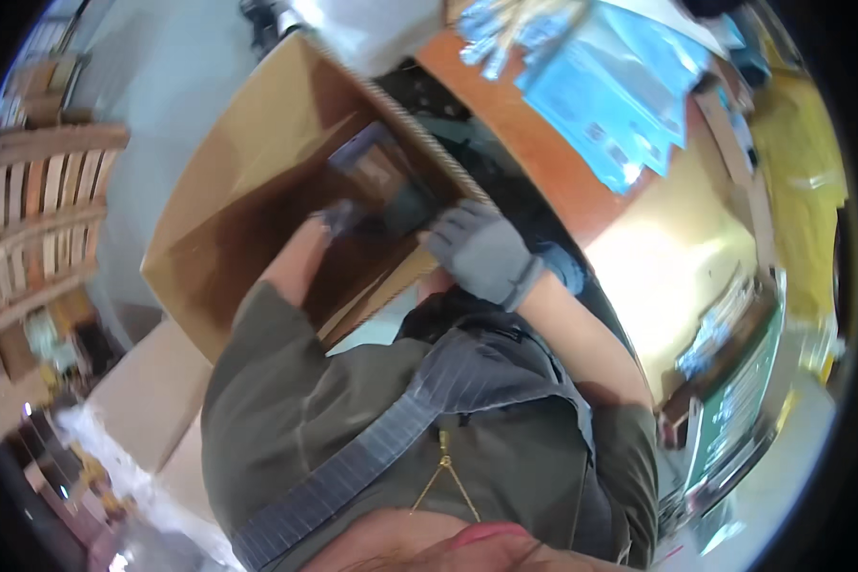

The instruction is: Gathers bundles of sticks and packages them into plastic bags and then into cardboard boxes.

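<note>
A large open cardboard box (pixel 224 157) stands in front of me, tilted in the view. My left hand (pixel 341 221), in a grey glove, reaches down inside it. Shadow and blur hide what its fingers do. Beyond that hand, on the box's floor, lies a flat package (pixel 377 170) with brown and purplish parts; its kind is unclear. My right hand (pixel 484 253), also gloved in grey, is on the near right corner of the box, its fingers bent over the rim.
To the right is a table (pixel 572 205) with an orange-brown top. Blue plastic bags (pixel 605 100) and a bundle of blue-wrapped sticks (pixel 515 29) lie on its far end. Wooden pallets (pixel 43 214) stand at the left. A green-edged tray (pixel 734 419) is at the lower right.
</note>
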The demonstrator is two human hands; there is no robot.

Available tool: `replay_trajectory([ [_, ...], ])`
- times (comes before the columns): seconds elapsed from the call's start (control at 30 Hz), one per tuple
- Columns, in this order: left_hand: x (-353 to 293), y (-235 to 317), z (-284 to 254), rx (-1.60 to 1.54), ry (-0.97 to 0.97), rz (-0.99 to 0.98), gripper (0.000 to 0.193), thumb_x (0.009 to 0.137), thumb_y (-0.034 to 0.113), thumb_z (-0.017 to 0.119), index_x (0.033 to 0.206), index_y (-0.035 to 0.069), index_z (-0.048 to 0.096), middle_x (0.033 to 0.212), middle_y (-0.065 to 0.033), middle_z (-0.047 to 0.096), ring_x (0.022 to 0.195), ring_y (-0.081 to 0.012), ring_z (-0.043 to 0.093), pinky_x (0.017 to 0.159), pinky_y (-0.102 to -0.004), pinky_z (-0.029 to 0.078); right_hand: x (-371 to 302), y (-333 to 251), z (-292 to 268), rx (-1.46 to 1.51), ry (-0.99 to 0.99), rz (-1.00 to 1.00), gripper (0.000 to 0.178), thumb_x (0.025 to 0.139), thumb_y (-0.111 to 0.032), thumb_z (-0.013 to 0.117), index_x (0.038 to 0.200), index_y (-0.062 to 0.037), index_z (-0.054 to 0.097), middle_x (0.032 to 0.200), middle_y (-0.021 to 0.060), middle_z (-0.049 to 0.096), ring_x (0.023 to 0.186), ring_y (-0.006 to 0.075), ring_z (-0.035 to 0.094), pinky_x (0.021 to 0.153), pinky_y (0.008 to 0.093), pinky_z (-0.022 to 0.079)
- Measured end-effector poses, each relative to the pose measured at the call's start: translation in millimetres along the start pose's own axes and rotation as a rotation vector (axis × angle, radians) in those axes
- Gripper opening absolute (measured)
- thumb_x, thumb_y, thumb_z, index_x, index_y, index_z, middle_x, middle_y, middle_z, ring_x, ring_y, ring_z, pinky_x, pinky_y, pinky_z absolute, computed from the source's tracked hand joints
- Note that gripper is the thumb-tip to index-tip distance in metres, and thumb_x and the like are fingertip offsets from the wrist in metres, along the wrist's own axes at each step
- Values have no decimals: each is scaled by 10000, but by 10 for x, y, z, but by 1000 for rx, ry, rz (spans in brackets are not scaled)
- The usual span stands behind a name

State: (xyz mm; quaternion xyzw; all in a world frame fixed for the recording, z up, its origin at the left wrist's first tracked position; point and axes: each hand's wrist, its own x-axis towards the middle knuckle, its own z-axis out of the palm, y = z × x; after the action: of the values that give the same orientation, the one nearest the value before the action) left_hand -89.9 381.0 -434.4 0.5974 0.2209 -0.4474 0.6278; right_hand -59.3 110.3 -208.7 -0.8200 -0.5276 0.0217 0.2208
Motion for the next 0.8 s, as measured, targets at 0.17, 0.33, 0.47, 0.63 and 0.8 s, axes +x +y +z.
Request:
replay_trajectory([
  [0.17, -1854, 1884, 205, -12, 406, 633, 421, 934, 356, 528, 1150, 2, 605, 923, -57, 639, 744, -80, 578, 638, -208, 446, -158, -139, -294, 90, 388, 10, 533, 668, -212, 685, 1165, -46, 585, 1121, 132, 598, 1068, 299, 575, 953, 443, 456],
  [0.33, -1978, 2616, 1130, 102, 132, 968, 494, 976, 387, 450, 1230, -31, 525, 877, -49, 600, 731, -87, 544, 654, -216, 439, -1345, 62, -532, -113, 503, 491, 584, 763, -277, 694, 1265, -52, 497, 1207, 169, 535, 1128, 347, 521, 944, 431, 443],
  [0.47, -1603, 2775, 2567, 401, -165, 834, 361, 955, 291, 542, 1122, -25, 586, 873, -75, 631, 717, -112, 589, 625, -240, 477, -2651, 377, -914, -336, 629, 1085, 747, 790, -432, 682, 1349, -31, 390, 1329, 283, 412, 1217, 446, 422, 1005, 469, 386],
  [0.63, -531, 2560, 3722, 865, -256, 981, 357, 897, 277, 603, 1088, -25, 604, 959, -129, 664, 874, -209, 638, 782, -313, 491, -4005, 1394, -1490, -369, 643, 1850, 1126, 675, -617, 702, 1473, -41, 155, 1479, 313, 188, 1358, 431, 260, 1079, 445, 303],
  [0.8, 349, 2489, 4569, 1086, 32, 1238, 444, 927, 338, 555, 1194, -17, 550, 1132, -181, 608, 1050, -277, 589, 910, -350, 456, -4847, 1595, -1531, 21, 737, 2051, 1014, 631, -515, 753, 1375, 32, 336, 1151, 295, 587, 1102, 397, 575, 946, 410, 456],
])
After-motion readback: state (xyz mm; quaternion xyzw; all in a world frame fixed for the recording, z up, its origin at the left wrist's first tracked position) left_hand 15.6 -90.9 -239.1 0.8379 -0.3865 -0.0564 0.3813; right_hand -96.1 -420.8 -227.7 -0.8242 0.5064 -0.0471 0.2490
